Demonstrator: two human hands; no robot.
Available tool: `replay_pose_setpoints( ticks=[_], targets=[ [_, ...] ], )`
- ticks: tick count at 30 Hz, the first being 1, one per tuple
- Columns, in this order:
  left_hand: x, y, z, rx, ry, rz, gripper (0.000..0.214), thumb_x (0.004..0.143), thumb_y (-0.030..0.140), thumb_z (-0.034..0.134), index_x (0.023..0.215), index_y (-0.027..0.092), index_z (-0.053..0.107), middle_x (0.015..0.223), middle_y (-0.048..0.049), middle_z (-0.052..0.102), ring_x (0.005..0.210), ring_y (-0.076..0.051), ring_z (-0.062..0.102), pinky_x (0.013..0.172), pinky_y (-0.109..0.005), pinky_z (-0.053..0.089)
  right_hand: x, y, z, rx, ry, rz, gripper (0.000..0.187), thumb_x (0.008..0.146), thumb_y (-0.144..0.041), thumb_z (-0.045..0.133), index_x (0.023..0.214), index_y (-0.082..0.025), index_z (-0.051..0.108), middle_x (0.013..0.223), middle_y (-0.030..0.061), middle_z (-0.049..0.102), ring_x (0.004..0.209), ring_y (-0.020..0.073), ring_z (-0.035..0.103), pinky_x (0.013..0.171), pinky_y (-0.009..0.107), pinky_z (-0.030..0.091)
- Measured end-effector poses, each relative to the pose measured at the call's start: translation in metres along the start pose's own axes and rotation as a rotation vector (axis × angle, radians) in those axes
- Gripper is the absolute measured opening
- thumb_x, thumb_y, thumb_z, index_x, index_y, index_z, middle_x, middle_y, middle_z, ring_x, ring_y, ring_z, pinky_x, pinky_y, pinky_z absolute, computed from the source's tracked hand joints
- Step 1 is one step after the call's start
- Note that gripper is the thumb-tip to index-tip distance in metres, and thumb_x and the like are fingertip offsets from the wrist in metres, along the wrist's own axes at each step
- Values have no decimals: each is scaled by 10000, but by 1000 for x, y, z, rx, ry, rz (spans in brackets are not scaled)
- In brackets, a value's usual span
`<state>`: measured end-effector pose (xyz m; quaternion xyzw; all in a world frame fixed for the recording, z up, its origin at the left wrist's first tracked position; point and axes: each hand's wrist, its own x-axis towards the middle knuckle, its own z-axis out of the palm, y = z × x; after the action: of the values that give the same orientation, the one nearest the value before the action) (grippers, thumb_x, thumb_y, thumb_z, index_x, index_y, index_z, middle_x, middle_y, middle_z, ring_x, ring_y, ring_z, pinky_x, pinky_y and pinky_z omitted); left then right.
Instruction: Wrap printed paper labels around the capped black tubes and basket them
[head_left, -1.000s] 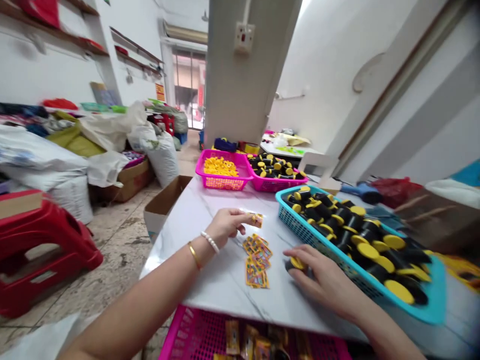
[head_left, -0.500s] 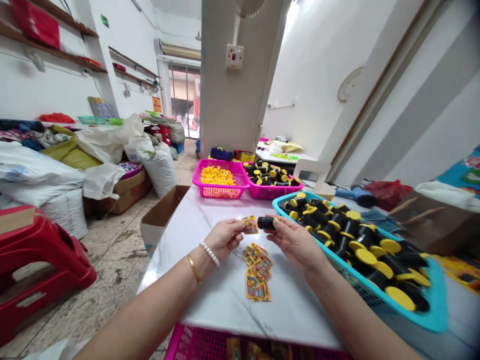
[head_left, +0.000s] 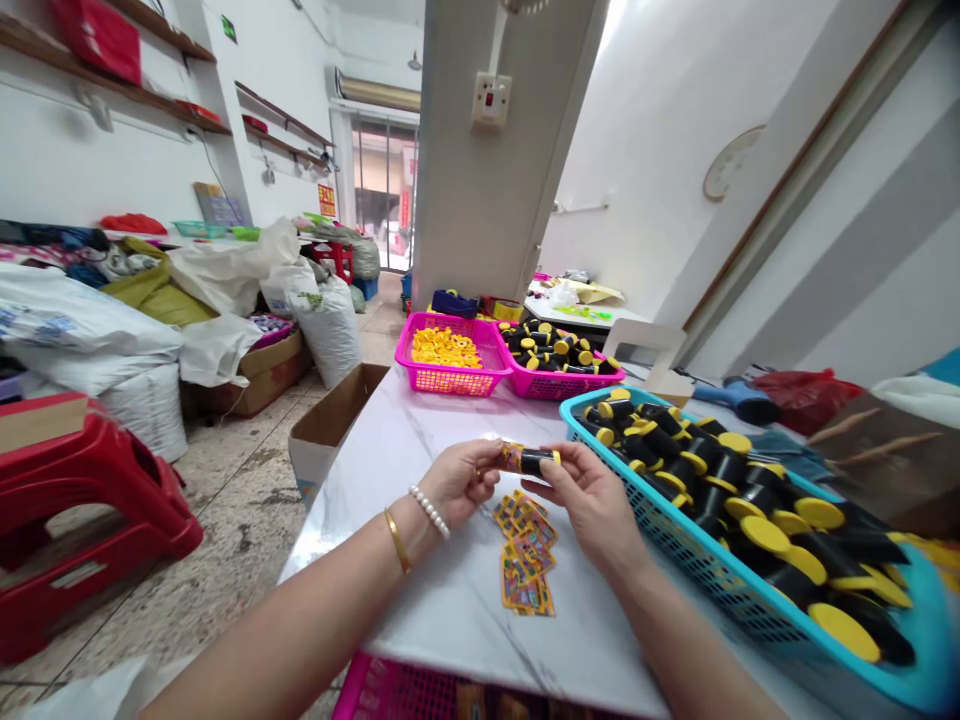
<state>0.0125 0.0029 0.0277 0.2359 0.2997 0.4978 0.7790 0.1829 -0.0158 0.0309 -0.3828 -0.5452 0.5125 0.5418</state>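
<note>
Between my hands, above the white table [head_left: 420, 560], a black cylinder with a yellow cap [head_left: 536, 461] meets a small printed yellow packet [head_left: 512, 456]. My left hand [head_left: 466, 474] pinches the packet by its left end; a pearl bracelet and a gold bangle circle that wrist. Fingers of my right hand [head_left: 592, 495] are closed on the capped end of the cylinder. The packet overlaps the cylinder's left end, and I cannot tell whether it goes inside. Just below, a loose pile of similar printed packets [head_left: 527, 555] lies on the table.
A turquoise basket [head_left: 675, 530] full of black, yellow-capped cylinders stands at right. Behind are a pink basket of yellow pieces [head_left: 454, 380] and a pink basket of cylinders [head_left: 562, 384]. At left are a cardboard box [head_left: 322, 450] and a red stool [head_left: 97, 500]. Another pink basket [head_left: 397, 690] sits below the front edge.
Packet and cylinder, held apart before, now meet end to end. The right fingers have shifted so the yellow cap shows. The whole view has moved slightly.
</note>
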Motion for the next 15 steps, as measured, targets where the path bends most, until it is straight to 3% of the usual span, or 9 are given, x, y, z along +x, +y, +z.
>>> replay_pose_setpoints(
  ticks=[9,12,15],
  targets=[
    [-2,-4,2,109,-43,2,39,826,126,624,834,89,618,657,4,600,345,20,378,292,-75,208,-1,4,-12,-123,96,-149,334,734,-393,761,971,-207,617,890,25,690,832,192,674,845,404,568],
    [1,-6,0,114,15,14,39,815,120,645,816,107,608,678,1,613,358,16,392,295,-74,207,1,0,-17,2,178,-111,299,747,-406,747,948,-213,637,904,21,696,855,191,677,875,419,558],
    [1,-7,0,100,11,9,33,812,100,645,828,102,616,669,2,605,365,17,388,299,-68,190,2,0,-17,166,138,-44,278,743,-422,746,898,-210,652,906,14,697,887,185,676,921,421,534]
  ],
)
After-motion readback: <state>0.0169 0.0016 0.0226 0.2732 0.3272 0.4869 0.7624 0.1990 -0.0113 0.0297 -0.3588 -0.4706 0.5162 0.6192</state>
